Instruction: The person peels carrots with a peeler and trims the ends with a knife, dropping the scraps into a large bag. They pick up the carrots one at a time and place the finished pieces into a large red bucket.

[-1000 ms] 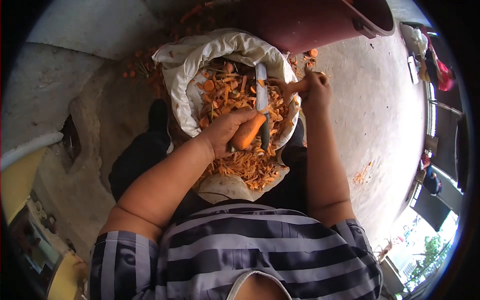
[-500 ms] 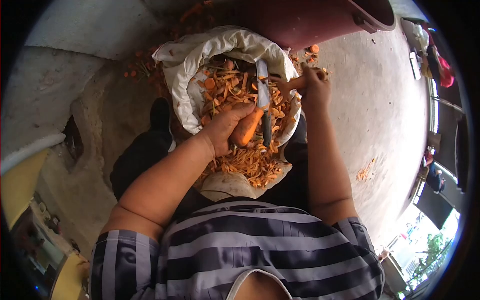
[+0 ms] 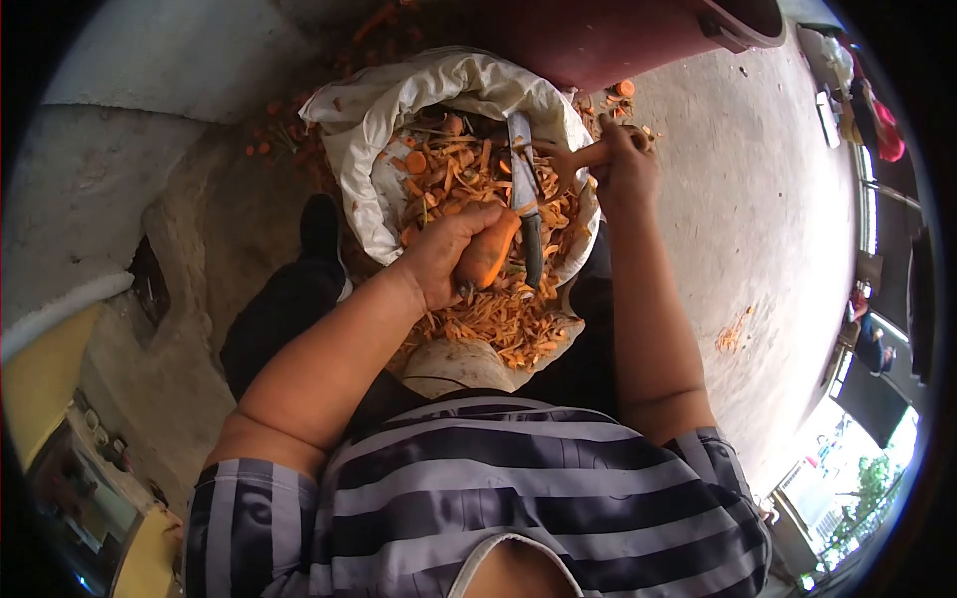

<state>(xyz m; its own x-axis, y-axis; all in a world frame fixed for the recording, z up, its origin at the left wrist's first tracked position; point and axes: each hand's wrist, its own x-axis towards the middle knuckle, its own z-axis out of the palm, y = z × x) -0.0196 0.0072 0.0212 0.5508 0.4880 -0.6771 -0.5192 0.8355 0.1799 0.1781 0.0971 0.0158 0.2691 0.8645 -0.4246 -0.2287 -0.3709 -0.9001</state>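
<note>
Left hand [image 3: 437, 259] is wrapped around a thick, tapered orange carrot [image 3: 488, 251], while the right hand [image 3: 630, 171], well apart from it, is closed on the brown handle of a small hand tool [image 3: 590, 155]; it looks like a peeler, though its head is too blurred to be sure. The carrot is held over orange peelings [image 3: 459, 189] that fill a crumpled white sack [image 3: 349, 149] with a rolled-down rim. 1 silver-bladed, black-handled knife [image 3: 522, 174] lies over the peelings, its handle just beside the carrot; I cannot tell whether they touch.

Good work here, I judge, calls for a firm grip at the carrot's near end, fingers tucked out of the tool's path, and light, even strokes directed away from the holding hand. Turning the carrot slightly between strokes should avoid gouging, and the knife's edge deserves clearance from both hands.
</note>
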